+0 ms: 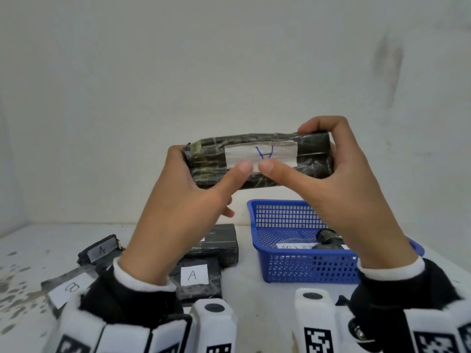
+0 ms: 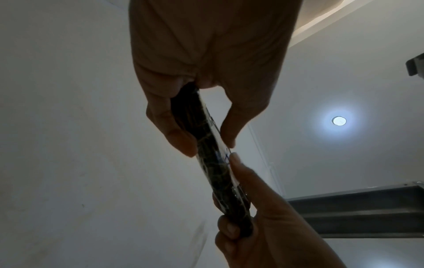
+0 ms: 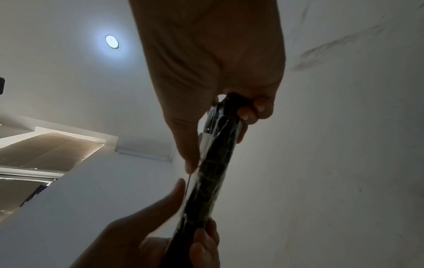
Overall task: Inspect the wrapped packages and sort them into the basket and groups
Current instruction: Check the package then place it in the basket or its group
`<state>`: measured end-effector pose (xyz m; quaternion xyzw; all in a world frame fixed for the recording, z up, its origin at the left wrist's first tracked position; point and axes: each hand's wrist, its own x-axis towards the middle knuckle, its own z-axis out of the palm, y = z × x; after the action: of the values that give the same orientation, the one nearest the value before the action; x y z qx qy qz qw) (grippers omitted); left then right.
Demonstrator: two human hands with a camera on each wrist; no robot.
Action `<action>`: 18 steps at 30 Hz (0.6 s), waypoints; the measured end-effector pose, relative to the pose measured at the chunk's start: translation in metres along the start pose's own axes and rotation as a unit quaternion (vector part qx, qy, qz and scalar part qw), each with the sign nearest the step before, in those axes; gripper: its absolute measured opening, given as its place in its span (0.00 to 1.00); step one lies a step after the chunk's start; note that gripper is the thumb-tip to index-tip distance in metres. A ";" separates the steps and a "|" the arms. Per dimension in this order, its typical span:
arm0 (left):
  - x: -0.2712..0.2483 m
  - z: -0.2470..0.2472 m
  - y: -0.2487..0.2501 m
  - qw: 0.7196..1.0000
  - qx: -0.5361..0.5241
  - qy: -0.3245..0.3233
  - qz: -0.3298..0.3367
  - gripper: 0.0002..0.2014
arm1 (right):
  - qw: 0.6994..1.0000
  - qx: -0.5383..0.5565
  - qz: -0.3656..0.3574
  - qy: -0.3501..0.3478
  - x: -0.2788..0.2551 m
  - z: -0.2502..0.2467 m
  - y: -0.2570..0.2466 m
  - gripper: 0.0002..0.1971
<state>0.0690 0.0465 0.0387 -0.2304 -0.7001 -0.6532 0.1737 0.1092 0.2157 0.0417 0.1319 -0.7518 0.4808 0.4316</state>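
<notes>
A dark wrapped package (image 1: pixel 260 159) with a white label bearing an upside-down blue "A" is held up in front of the wall, above the table. My left hand (image 1: pixel 188 184) grips its left end, thumb on the label's lower edge. My right hand (image 1: pixel 328 174) grips the right end, thumb beside the left thumb and fingers curled over the top. In the wrist views the package (image 2: pixel 213 163) (image 3: pixel 211 172) shows edge-on between both hands. A blue mesh basket (image 1: pixel 305 266) on the table below holds a dark wrapped package (image 1: pixel 328 239) and a paper label.
Several dark wrapped packages lie on the white table at left: one labelled "A" (image 1: pixel 100 249), one labelled "B" (image 1: pixel 67 289), another labelled "A" (image 1: pixel 195 276), and one behind it (image 1: pixel 221 240). A white wall stands close behind.
</notes>
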 end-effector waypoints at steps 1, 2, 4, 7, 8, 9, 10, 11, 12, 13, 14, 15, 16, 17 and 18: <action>0.000 0.000 0.000 1.000 0.001 0.003 0.001 0.21 | 1.000 -0.003 -0.002 0.005 0.000 0.001 0.000 0.27; 0.000 0.000 0.000 1.000 -0.001 0.007 0.004 0.20 | 1.000 -0.006 -0.004 0.011 -0.001 0.003 0.000 0.26; 0.000 -0.001 0.002 1.000 -0.002 0.013 0.008 0.21 | 1.000 -0.001 -0.011 0.024 -0.001 0.006 -0.001 0.24; 0.000 -0.001 0.002 1.000 0.007 0.019 0.012 0.23 | 0.999 0.015 -0.020 0.041 -0.002 0.009 -0.004 0.22; 0.000 -0.001 0.001 1.000 0.009 0.021 0.014 0.22 | 0.999 0.016 -0.021 0.045 -0.002 0.009 -0.005 0.22; 0.001 -0.002 0.001 1.000 0.010 0.023 0.016 0.21 | 0.999 0.019 -0.021 0.047 -0.002 0.010 -0.006 0.21; 0.000 -0.003 0.001 0.999 0.010 0.026 0.019 0.23 | 0.998 0.027 -0.019 0.046 -0.002 0.010 -0.006 0.21; 0.001 -0.004 0.001 0.999 0.010 0.029 0.022 0.25 | 0.998 0.035 -0.017 0.044 -0.002 0.011 -0.006 0.20; 0.001 -0.006 0.000 0.999 0.012 0.035 0.026 0.25 | 0.998 0.037 -0.016 0.041 -0.002 0.010 -0.007 0.20; 0.002 -0.007 0.000 0.999 0.015 0.041 0.030 0.23 | 0.999 0.035 -0.016 0.038 -0.002 0.010 -0.007 0.19; 0.003 -0.009 -0.001 0.998 0.019 0.044 0.032 0.20 | 0.999 0.034 -0.016 0.034 -0.002 0.009 -0.007 0.18; 0.004 -0.010 -0.002 0.998 0.018 0.046 0.031 0.19 | 0.999 0.036 -0.017 0.028 -0.002 0.008 -0.008 0.17; 0.005 -0.011 -0.002 0.998 0.013 0.046 0.029 0.19 | 0.999 0.040 -0.017 0.021 -0.002 0.008 -0.009 0.16; 0.005 -0.012 -0.002 0.999 0.007 0.044 0.029 0.19 | 0.999 0.044 -0.016 0.015 -0.002 0.007 -0.010 0.15; 0.005 -0.013 -0.002 0.999 0.004 0.043 0.030 0.18 | 0.999 0.046 -0.015 0.009 -0.002 0.007 -0.010 0.15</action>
<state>0.0626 0.0338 0.0409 -0.2226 -0.6874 -0.6541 0.2239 0.1132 0.2046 0.0450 0.1586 -0.7230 0.5098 0.4384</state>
